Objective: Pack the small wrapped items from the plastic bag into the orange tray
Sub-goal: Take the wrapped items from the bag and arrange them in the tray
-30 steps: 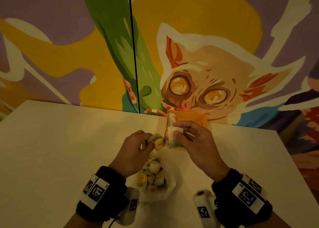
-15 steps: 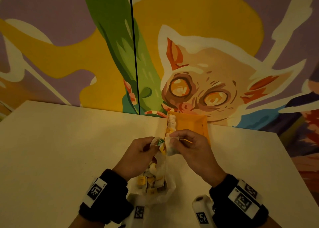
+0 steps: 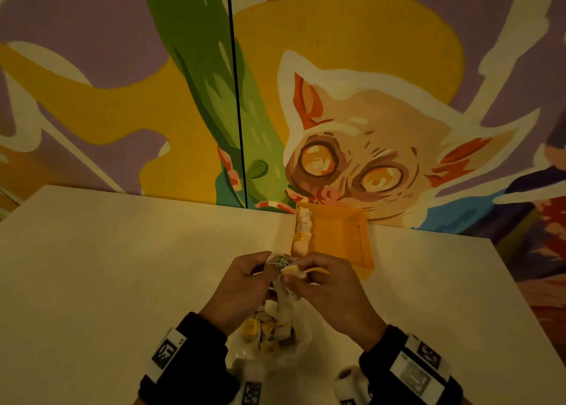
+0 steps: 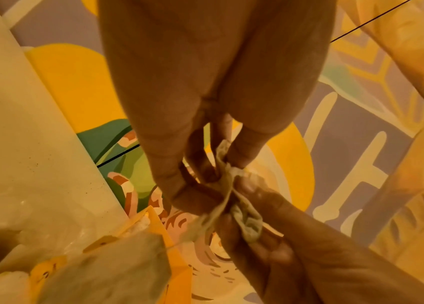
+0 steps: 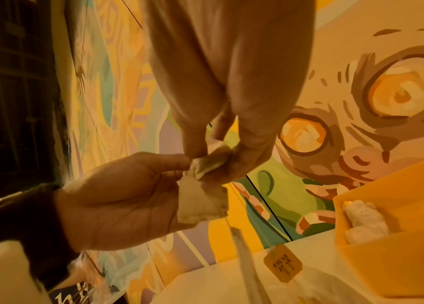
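Observation:
My left hand (image 3: 269,263) and right hand (image 3: 291,274) meet above the plastic bag (image 3: 272,343), which holds several small wrapped items. Each hand pinches a pale wrapped item (image 3: 283,265), and the two items touch. In the left wrist view my left fingertips (image 4: 193,197) grip one crumpled wrapped item (image 4: 225,181). In the right wrist view my right hand (image 5: 213,156) pinches its wrapped item (image 5: 211,163), and a yellow tag (image 5: 282,263) hangs below on a string. The orange tray (image 3: 346,239) lies just beyond the hands, with a row of wrapped items (image 3: 302,230) along its left wall.
The pale table (image 3: 122,266) ends at a painted mural wall (image 3: 367,128) right behind the tray. The table's right edge (image 3: 514,282) runs diagonally near the tray. Bare tabletop stretches to the left of the hands.
The two hands have closed the small gap between them, and their wrapped items now touch. The left hand moved up and to the right, away from the bag's mouth.

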A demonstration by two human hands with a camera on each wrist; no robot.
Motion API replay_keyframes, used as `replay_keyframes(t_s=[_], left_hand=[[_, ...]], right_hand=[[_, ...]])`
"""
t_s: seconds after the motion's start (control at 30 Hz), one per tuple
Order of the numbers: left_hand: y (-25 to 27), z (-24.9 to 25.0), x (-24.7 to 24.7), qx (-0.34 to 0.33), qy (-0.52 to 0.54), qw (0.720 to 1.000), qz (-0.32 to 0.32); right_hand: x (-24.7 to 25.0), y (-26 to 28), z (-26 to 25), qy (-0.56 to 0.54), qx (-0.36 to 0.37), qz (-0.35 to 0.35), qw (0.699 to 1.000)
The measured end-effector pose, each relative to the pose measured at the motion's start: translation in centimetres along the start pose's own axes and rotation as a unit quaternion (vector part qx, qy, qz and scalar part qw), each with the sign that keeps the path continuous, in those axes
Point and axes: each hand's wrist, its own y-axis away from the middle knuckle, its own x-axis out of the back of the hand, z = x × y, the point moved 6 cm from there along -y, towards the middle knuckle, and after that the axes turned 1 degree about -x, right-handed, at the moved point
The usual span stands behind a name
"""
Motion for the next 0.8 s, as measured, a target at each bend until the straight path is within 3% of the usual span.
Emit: replay_keyframes(t_s=[0.13, 0.33, 0.57, 0.67, 0.8], left_hand=[[-0.1, -0.3, 0.7, 0.002, -0.006, 0.999, 0.036], [-1.0, -1.7, 2.6, -0.062, -0.146, 0.984, 0.078], [-0.8, -3.0, 1.5, -0.030, -0.191, 0.981, -0.013], [-0.6, -3.6, 1.5, 0.005, -0.164, 0.986, -0.033], [-0.3, -3.2, 1.7, 0.002, -0.133, 0.990, -0.043]], right_hand=[[0.2, 0.0, 0.0, -0.001, 0.004, 0.011, 1.000], [1.3, -0.3, -0.3, -0.039, 0.027, 0.043, 0.998], [1.9, -0.6, -1.2, -0.084, 0.057, 0.068, 0.993], [2.3, -0.6, -1.6, -0.090, 0.068, 0.076, 0.991], [3.1, -0.8, -1.7, -0.091, 0.070, 0.098, 0.989]])
